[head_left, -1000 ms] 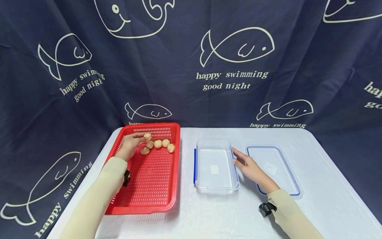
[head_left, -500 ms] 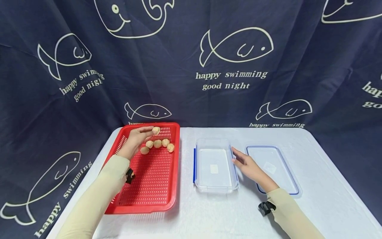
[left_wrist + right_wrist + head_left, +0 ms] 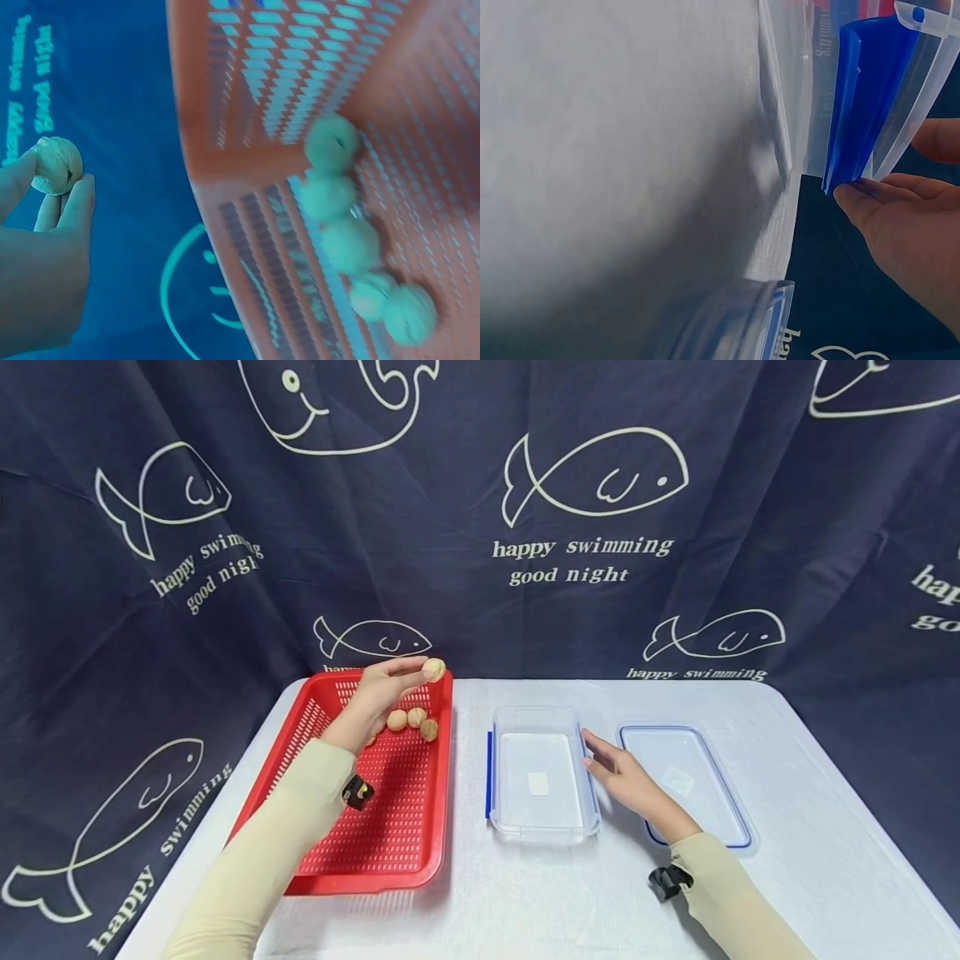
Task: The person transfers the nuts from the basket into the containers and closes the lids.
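Note:
Above the far right corner of the red basket (image 3: 438, 827), my left hand (image 3: 378, 693) pinches a walnut (image 3: 433, 670) between thumb and fingertips. Its wrist view shows the same walnut (image 3: 57, 166) raised outside the basket rim. Several more walnuts (image 3: 397, 721) lie at the basket's far end, some hidden behind the left hand. My right hand (image 3: 626, 781) rests its fingers against the right side of a clear plastic food container (image 3: 543, 835), which stands with its top uncovered. In the right wrist view, the fingertips touch the container's blue latch (image 3: 866, 90), the fingers loosely extended.
A clear lid (image 3: 686, 777) with a blue seal lies flat on the white-covered table (image 3: 525, 910), right of the container and partly behind the right forearm. A dark blue curtain (image 3: 465, 510) with fish drawings hangs behind the table.
My left hand has lifted the walnut from the group in the basket and carried it up and right to the basket's far right corner. The right hand has stayed at the container.

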`<state>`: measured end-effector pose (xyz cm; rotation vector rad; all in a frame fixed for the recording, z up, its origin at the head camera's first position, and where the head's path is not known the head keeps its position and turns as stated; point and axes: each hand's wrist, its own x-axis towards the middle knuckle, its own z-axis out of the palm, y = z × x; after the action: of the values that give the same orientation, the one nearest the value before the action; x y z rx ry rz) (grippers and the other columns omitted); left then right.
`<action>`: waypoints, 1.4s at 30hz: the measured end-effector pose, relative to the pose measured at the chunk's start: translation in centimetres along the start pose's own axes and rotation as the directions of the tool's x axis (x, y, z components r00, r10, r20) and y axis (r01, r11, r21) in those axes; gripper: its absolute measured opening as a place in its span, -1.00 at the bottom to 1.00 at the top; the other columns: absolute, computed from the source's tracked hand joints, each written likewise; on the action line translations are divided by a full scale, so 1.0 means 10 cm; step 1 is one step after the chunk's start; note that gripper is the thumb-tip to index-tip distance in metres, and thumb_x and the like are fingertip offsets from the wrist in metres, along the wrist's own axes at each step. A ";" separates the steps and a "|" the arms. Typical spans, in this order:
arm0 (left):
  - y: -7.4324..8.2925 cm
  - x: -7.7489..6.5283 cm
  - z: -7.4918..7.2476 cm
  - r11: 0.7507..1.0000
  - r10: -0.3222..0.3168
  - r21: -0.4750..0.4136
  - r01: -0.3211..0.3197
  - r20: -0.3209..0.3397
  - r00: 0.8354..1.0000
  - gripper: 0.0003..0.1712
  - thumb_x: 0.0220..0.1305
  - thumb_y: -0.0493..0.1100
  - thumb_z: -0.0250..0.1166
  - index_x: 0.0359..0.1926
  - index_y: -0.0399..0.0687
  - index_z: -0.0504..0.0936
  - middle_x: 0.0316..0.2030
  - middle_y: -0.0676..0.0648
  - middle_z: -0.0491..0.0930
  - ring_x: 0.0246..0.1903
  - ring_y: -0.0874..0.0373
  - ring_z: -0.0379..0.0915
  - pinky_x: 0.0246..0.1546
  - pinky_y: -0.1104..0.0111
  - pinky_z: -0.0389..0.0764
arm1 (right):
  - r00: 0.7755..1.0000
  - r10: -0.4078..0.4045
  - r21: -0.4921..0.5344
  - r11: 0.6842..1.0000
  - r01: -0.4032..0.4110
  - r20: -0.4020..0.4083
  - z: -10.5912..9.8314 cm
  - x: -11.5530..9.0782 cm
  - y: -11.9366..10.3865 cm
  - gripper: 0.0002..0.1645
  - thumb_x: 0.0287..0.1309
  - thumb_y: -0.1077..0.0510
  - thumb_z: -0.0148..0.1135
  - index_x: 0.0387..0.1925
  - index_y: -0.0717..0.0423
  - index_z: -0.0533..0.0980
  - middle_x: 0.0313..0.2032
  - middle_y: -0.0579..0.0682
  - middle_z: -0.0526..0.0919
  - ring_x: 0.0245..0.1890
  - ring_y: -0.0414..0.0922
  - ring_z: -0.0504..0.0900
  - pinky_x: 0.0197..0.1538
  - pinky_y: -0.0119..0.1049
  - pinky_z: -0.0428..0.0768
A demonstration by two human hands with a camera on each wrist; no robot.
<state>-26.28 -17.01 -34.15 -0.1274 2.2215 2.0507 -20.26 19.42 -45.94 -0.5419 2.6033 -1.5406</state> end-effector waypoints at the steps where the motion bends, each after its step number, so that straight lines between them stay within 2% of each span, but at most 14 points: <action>1: 0.01 0.00 0.05 1.000 0.007 -0.014 -0.006 0.006 1.000 -0.49 0.21 -0.25 0.34 0.21 -0.17 0.52 0.15 -0.15 0.53 0.09 0.10 0.44 0.22 0.27 0.40 | 1.000 0.002 0.003 1.000 -0.002 -0.001 0.00 0.00 0.00 -0.36 0.40 0.28 -0.01 0.37 0.47 0.06 0.35 0.43 0.13 0.34 0.28 0.15 0.33 0.01 0.19; 7: 0.12 0.01 0.32 0.996 0.043 -0.079 -0.040 0.034 0.998 -0.51 0.17 -0.31 0.36 0.15 -0.21 0.56 0.11 -0.18 0.55 0.06 0.06 0.50 0.22 0.23 0.41 | 1.000 0.020 0.011 1.000 -0.020 0.001 -0.01 0.00 -0.01 -0.36 0.40 0.28 -0.03 0.38 0.45 0.06 0.35 0.42 0.13 0.35 0.27 0.15 0.35 0.03 0.18; 15: 0.19 0.05 0.68 0.994 0.072 -0.083 -0.065 0.085 0.994 -0.55 0.13 -0.33 0.40 0.08 -0.24 0.61 0.03 -0.17 0.61 0.02 0.08 0.54 0.09 0.38 0.51 | 1.000 0.012 0.021 1.000 -0.012 -0.004 0.00 0.00 0.01 -0.37 0.40 0.28 -0.02 0.38 0.46 0.07 0.35 0.42 0.14 0.35 0.26 0.15 0.34 0.01 0.19; 25: 0.22 0.12 1.12 0.992 0.106 -0.086 -0.093 0.150 0.983 -0.59 0.11 -0.36 0.40 0.03 -0.29 0.63 -0.02 -0.20 0.64 -0.12 0.14 0.59 0.03 0.38 0.55 | 1.000 0.003 0.012 1.000 -0.003 -0.003 -0.01 0.00 0.04 -0.37 0.40 0.28 -0.01 0.38 0.45 0.08 0.35 0.42 0.14 0.35 0.26 0.16 0.34 0.00 0.20; 30: 0.19 0.15 1.27 0.996 0.077 -0.062 -0.067 0.171 0.982 -0.60 0.09 -0.34 0.42 0.01 -0.26 0.65 -0.04 -0.18 0.65 -0.15 0.16 0.59 0.03 0.37 0.56 | 1.000 0.005 0.001 1.000 -0.005 -0.004 -0.01 0.01 0.04 -0.38 0.39 0.30 -0.02 0.37 0.46 0.08 0.35 0.42 0.14 0.34 0.28 0.16 0.33 0.02 0.20; 36: 0.15 0.19 1.43 1.000 0.026 -0.006 -0.025 0.182 0.983 -0.60 0.08 -0.29 0.44 0.00 -0.20 0.67 -0.04 -0.11 0.66 -0.09 0.14 0.59 0.06 0.35 0.54 | 1.000 0.002 0.000 1.000 -0.002 -0.009 -0.01 0.01 0.04 -0.38 0.38 0.32 -0.02 0.37 0.47 0.08 0.35 0.41 0.13 0.34 0.27 0.16 0.33 0.00 0.21; 42: 0.06 0.19 1.59 0.999 -0.018 0.035 0.011 0.203 0.979 -0.65 0.10 -0.33 0.41 -0.04 -0.21 0.68 -0.06 -0.12 0.67 -0.08 0.13 0.60 0.04 0.34 0.56 | 1.000 0.008 0.000 1.000 -0.008 -0.001 -0.01 0.02 0.03 -0.38 0.38 0.32 -0.03 0.37 0.47 0.08 0.36 0.41 0.13 0.35 0.27 0.15 0.33 0.02 0.21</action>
<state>-27.80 -1.12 -35.01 0.0663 2.1232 1.9220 -20.51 19.55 -46.12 -0.5304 2.6032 -1.5393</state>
